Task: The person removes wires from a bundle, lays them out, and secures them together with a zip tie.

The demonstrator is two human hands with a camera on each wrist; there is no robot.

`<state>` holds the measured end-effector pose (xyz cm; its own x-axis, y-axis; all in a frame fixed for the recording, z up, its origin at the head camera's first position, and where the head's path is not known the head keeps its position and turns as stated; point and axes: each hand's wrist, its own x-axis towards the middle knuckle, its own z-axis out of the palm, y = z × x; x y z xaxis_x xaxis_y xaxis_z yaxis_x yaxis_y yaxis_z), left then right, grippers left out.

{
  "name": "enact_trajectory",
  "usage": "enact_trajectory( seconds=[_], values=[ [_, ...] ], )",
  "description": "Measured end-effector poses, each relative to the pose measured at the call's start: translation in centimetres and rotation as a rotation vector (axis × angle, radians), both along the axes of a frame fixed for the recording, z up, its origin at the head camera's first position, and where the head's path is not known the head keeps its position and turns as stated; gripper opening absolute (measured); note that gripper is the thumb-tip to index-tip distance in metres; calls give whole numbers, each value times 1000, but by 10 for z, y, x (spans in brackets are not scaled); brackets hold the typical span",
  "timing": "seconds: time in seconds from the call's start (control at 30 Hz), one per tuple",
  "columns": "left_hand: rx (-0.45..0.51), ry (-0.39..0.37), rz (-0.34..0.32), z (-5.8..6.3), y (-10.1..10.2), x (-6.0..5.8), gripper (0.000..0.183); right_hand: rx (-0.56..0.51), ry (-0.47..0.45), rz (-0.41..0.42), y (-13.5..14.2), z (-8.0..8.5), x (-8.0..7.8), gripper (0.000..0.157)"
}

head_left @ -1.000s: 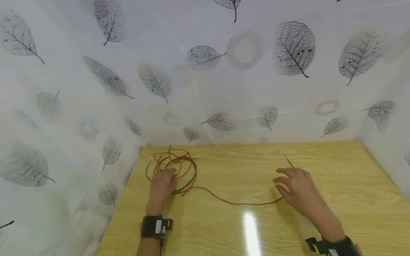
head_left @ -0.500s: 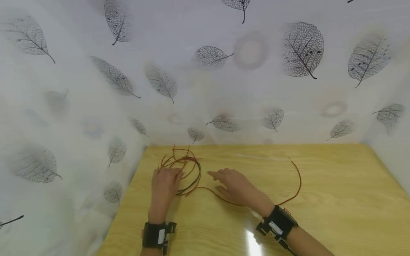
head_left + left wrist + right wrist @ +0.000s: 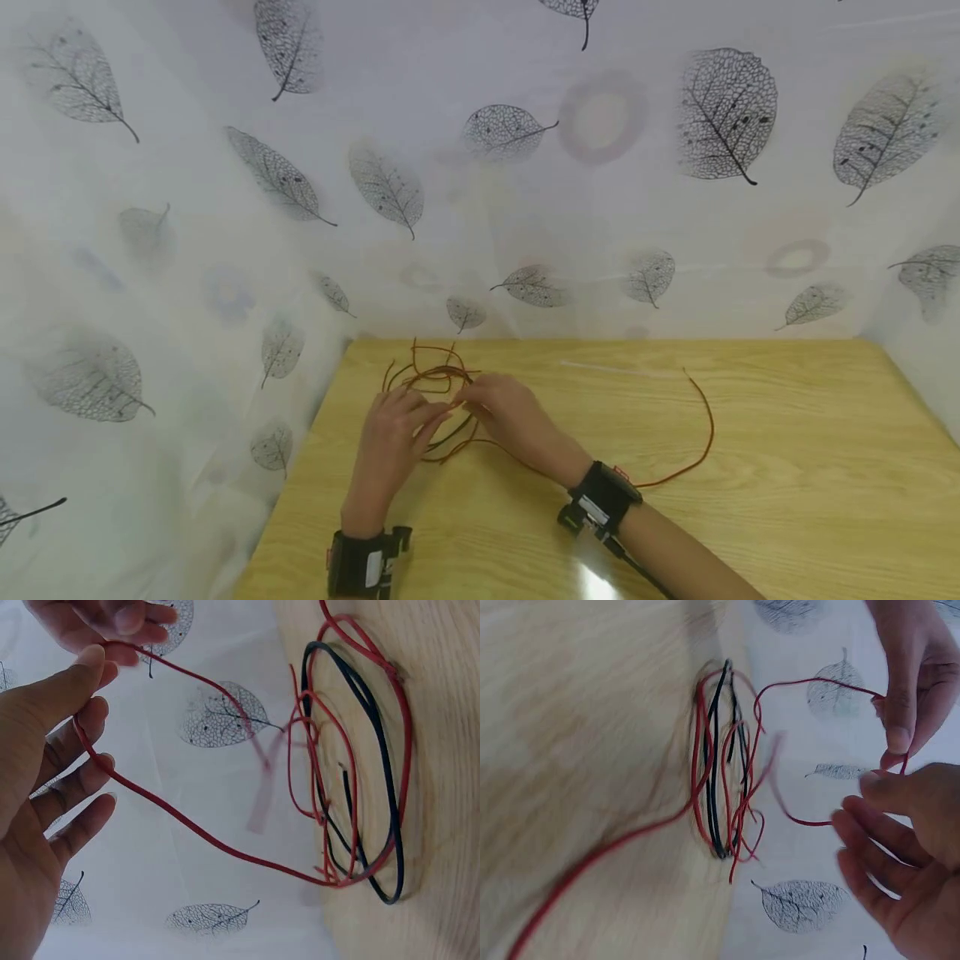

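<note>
My left hand (image 3: 393, 433) pinches a thin red wire (image 3: 187, 823) between thumb and index finger, its other fingers spread apart. Close beside it, my right hand (image 3: 517, 421) grips the same wire with thumb and fingertips. In the right wrist view the red wire (image 3: 821, 679) runs from both hands down to a loose coil on the table. That coil mixes red wires with black wire (image 3: 394, 810), with several ends sticking out. Part of the coil is hidden behind both hands in the head view.
A longer red wire (image 3: 711, 433) leaves the coil, passes under the right arm and curves up on the right of the wooden table (image 3: 795, 467). A pale thin strip (image 3: 615, 367) lies toward the back. Leaf-patterned sheeting (image 3: 525, 208) encloses the back and sides.
My right hand has come from the right side of the table across to the left hand and taken hold of the red wire. The left hand has lifted the wire from the coil.
</note>
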<state>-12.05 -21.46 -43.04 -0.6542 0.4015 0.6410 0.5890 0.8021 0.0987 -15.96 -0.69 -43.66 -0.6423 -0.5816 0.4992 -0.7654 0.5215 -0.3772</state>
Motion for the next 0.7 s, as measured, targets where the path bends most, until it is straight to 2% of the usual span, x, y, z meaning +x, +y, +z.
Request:
enact_trajectory(
  seconds=[0.1, 0.27, 0.47, 0.7],
  values=[
    [-2, 14, 11, -1, -5, 0, 12, -7, 132, -26, 3, 3, -4, 15],
    [-2, 56, 37, -2, -14, 0, 12, 50, 305, -57, 13, 7, -8, 16],
    [-5, 79, 49, -5, -26, -1, 12, 195, 506, -104, 32, 10, -11, 12],
    [31, 171, 96, -4, -47, 3, 22, 231, 587, -104, 65, 18, -14, 21]
  ],
)
